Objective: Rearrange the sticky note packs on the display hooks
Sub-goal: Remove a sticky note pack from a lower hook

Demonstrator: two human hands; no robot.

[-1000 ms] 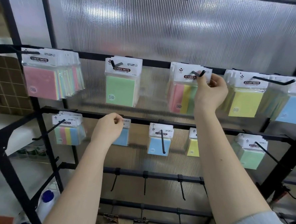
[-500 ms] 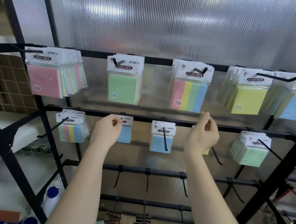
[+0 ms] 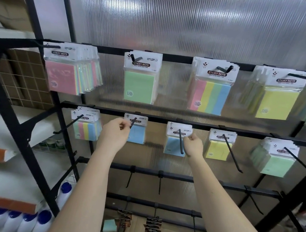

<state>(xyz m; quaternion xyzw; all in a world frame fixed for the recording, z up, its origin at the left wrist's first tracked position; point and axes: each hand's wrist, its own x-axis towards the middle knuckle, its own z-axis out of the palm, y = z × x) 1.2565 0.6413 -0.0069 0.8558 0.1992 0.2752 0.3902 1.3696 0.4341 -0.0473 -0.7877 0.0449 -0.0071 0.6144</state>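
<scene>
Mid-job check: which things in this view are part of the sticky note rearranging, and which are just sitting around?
Part of the job:
- left hand at the blue pack
- right hand pinching the second blue pack
- other sticky note packs, e.g. green pack
- display hooks

Just lying about:
- white bottles with blue caps
- cardboard box
- binder clips

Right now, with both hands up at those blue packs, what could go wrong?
1. The right hand pinches a blue pack far back on a long hook; it may snag or tear sliding off.
2. The left hand grips the tip of the next hook, possibly blocking its blue pack.
</scene>
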